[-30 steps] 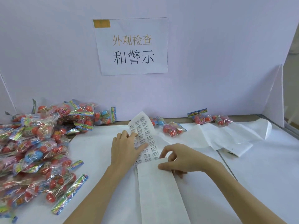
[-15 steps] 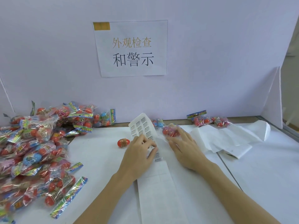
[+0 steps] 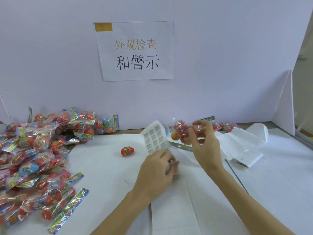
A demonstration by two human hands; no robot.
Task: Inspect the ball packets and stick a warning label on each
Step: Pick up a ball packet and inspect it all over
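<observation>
The right hand [image 3: 205,146] has a pinching grip on a ball packet [image 3: 182,133] lifted above the tabletop [image 3: 101,167]; left hand [image 3: 157,170] pinches the label sheet [image 3: 155,138]; the packet looks light, crinkly and slippery, best held by its film edge.

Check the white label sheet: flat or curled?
Curled. The white label sheet lifts off the white paper-covered table at its far end; the left hand holds its near part.
</observation>
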